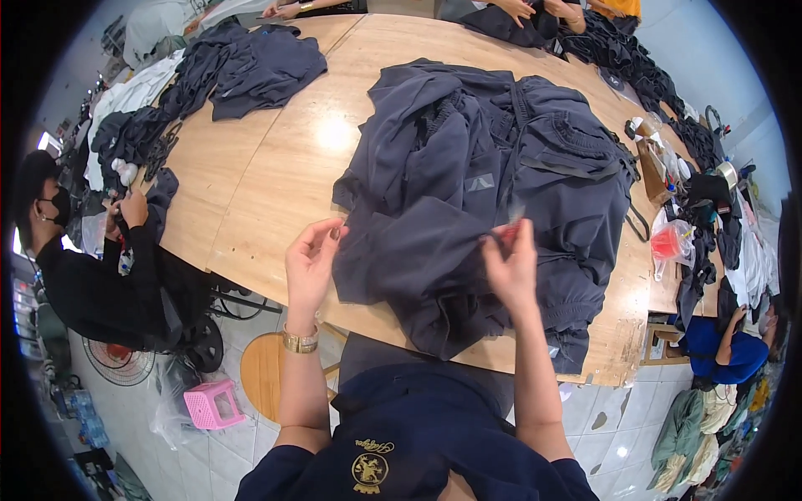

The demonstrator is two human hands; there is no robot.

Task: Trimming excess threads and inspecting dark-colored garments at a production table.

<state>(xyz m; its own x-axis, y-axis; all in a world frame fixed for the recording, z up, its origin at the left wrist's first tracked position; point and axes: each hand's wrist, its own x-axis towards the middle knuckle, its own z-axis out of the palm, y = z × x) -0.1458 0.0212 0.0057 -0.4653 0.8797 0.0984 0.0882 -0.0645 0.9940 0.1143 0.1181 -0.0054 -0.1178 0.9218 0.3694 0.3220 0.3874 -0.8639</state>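
Maybe the dark clothes (434,221) lay close on the table (276,167) for easy reaching. The right hand (511,267) gripped a small red tool (510,231); the left hand (309,260) had curled fingers, but I couldn't tell if they pinched anything.

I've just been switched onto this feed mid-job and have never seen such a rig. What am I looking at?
No machine here: these are a person's own bare hands. The one picture comes from a wide fisheye camera worn on their head, looking down, so straight edges bend near the rim. On the wooden table lies dark grey clothing, with more dark garments toward the far left. The right hand holds a small red object, too blurred to identify. The left hand is by the clothing's left edge; whether it grips anything is unclear.
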